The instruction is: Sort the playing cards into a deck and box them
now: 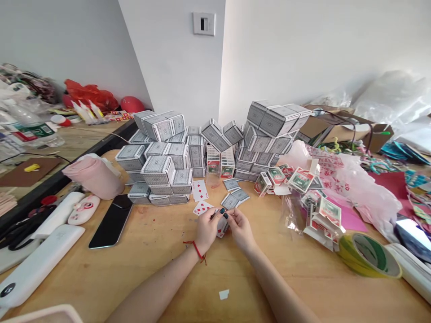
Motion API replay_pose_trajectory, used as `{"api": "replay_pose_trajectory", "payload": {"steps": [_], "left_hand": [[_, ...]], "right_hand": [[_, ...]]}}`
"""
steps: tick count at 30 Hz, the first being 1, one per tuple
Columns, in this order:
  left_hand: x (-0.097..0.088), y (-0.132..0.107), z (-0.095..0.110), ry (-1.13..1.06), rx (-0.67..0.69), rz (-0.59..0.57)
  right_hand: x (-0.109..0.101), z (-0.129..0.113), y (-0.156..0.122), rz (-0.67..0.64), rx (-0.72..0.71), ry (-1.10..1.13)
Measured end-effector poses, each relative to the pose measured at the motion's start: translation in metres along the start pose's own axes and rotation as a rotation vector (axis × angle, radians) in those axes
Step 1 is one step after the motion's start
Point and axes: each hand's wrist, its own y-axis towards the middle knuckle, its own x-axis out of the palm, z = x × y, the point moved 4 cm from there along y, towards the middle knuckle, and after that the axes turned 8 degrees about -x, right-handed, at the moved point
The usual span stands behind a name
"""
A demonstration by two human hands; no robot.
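Observation:
Both hands meet at the middle of the wooden table, pinching a playing card [221, 228] that shows red diamonds. My left hand [206, 229], with a red string bracelet at its wrist, grips the card's left side. My right hand [240, 229] has its thumb and fingers closed at the upper right of the same card. Whether it is one card or several I cannot tell. Just beyond the hands lie face-up diamond cards [200, 190] and face-down grey cards [235, 198]. Behind them stand stacked blocks of grey-backed playing cards [157, 170], piled left and right.
At right are opened card boxes [325, 215], a roll of yellow tape [368, 255] and a white plastic bag [357, 179]. A black phone [111, 222] and a pink roll [93, 175] lie at left. A white scrap [224, 294] sits near the front.

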Motion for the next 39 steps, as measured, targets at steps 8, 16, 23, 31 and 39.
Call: {"api": "replay_pose_trajectory", "payload": {"steps": [8, 16, 23, 31, 39], "left_hand": [[-0.005, -0.004, 0.005, 0.070, 0.015, 0.066], [-0.003, 0.002, -0.005, -0.133, -0.120, -0.018], [-0.002, 0.000, 0.000, -0.119, -0.057, -0.037], [-0.001, 0.001, -0.003, -0.188, 0.000, -0.060], [-0.015, 0.012, -0.006, -0.134, 0.030, 0.117]], "right_hand": [[0.005, 0.002, -0.007, 0.096, 0.044, 0.035], [0.004, 0.000, -0.003, 0.045, 0.039, 0.009], [-0.010, -0.009, 0.003, -0.113, 0.100, -0.095], [-0.026, -0.014, 0.011, 0.087, 0.053, 0.094], [-0.007, -0.007, 0.001, -0.089, 0.100, -0.064]]}}
